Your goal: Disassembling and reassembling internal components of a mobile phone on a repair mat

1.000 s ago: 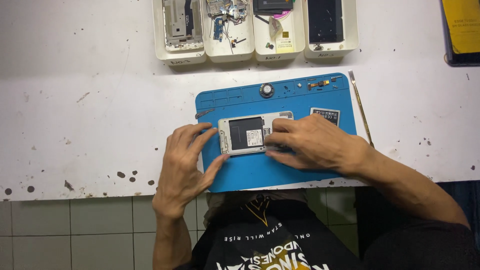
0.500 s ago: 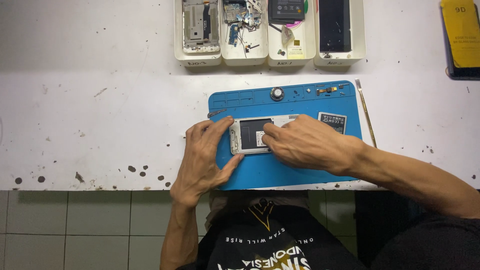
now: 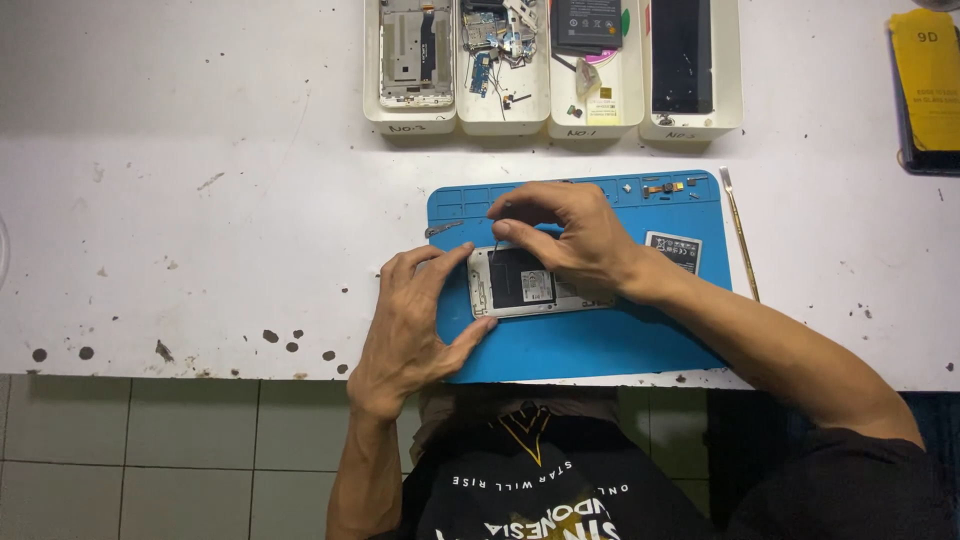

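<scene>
On the white worktable (image 3: pixel 200 200), the left hand (image 3: pixel 410 325) lies at about eight o'clock from the opened phone (image 3: pixel 525 282), fingers spread and clamped on the phone's left end: the index finger presses the top corner, the thumb the bottom corner. The phone rests flat on the blue work mat (image 3: pixel 590 340), back cover off, a dark battery showing inside its silver frame. From two o'clock the right hand (image 3: pixel 570 235) arches over the phone's upper right part, thumb and forefinger pinched shut on a thin tool (image 3: pixel 497 247) whose tip meets the phone's top edge near the left corner. At three o'clock from that hand a small loose battery (image 3: pixel 675 250) lies on the mat, and past the mat's right edge a slim metal pry tool (image 3: pixel 740 240) rests on the table. At twelve o'clock, four white parts trays (image 3: pixel 455 122) sit side by side.
</scene>
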